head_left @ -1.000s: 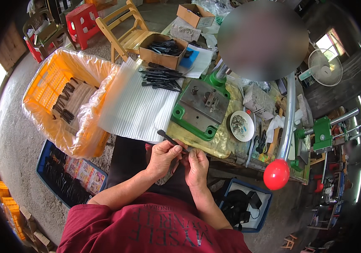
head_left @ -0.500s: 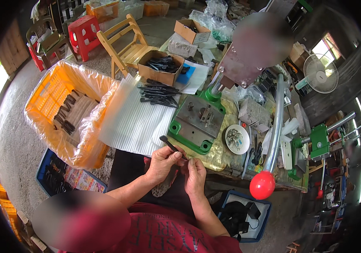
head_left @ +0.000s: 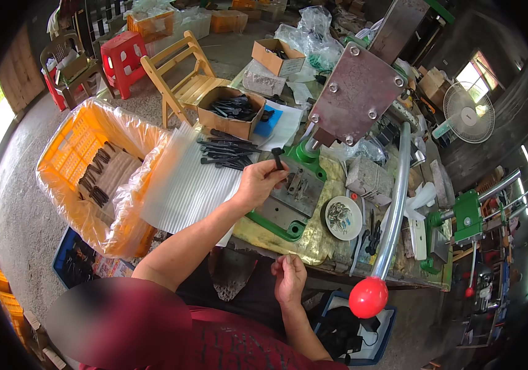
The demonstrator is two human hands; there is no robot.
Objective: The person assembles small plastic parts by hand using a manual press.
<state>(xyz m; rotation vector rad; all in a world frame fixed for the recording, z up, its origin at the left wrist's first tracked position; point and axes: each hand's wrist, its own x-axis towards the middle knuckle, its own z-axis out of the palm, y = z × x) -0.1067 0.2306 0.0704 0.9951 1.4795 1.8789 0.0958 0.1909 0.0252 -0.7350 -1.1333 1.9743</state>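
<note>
fingertips of the left hand close with the thumb on a black handle in the head view, gripping it near its lower end so that most of its length stands clear above the pinch. that hold seems to suit a slim piece, since the knuckles stay off the part left showing. below the grip, as seen here, lies the steel plate of a green press; whether the handle touches it cannot be told.

nearer the body from that grip, the right hand sits apart over the lap, its fingers curled in toward the thumb; whether anything small is between them cannot be told.

just left of the grip, a pile of similar black handles rests on a white foam sheet, perhaps to spare them scratches. beyond it stands a cardboard box of more, and farther left a yellow crate with a plastic lining, probably for the same protection.

right of the grip, a white bowl gathers small metal bits, likely to stop them scattering. farther right and nearer the body, the lever's red knob stands within what looks like easy reach of the right hand.
</note>
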